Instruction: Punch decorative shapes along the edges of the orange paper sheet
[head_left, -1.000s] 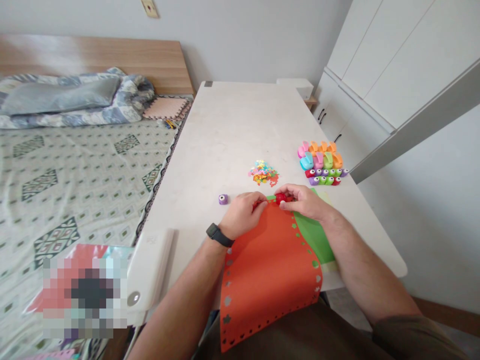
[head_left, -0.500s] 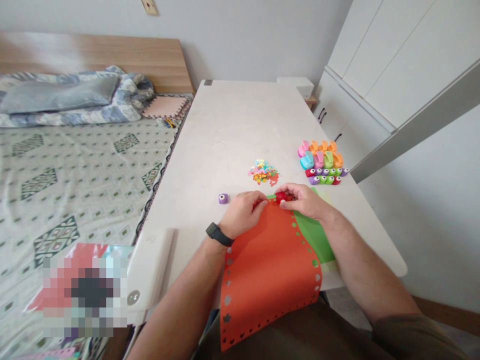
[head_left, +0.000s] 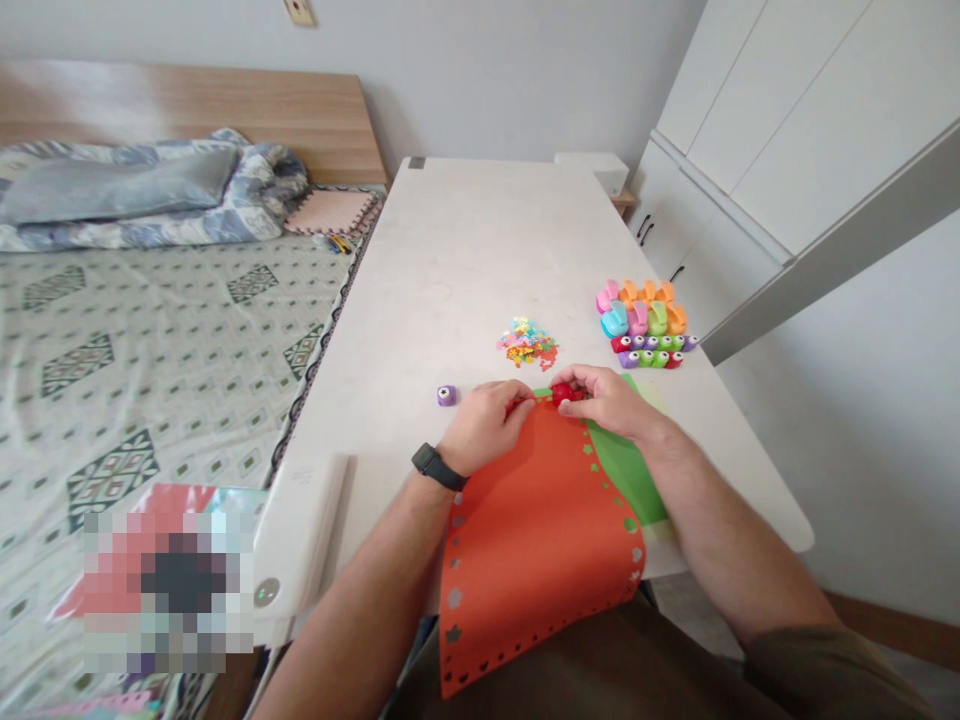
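Observation:
A sheet of orange paper with small shapes cut along its edges hangs over the table's front edge. At the sheet's far left corner, my left hand pinches the paper between thumb and fingers. My right hand grips a red craft punch at the far edge of the orange paper. Green paper lies beneath, partly covered by the orange sheet and my right forearm. Left of my left hand stands a purple craft punch. Beyond both hands is a pile of colourful cut-out paper shapes.
Several colourful punches stand in rows at the right of the white table. A white device sits at the table's left front corner. A bed runs along the left; white cabinets stand at the right.
Both hands, the red punch and the orange paper hold nearly the same place. Only a slight shift of the camera shows.

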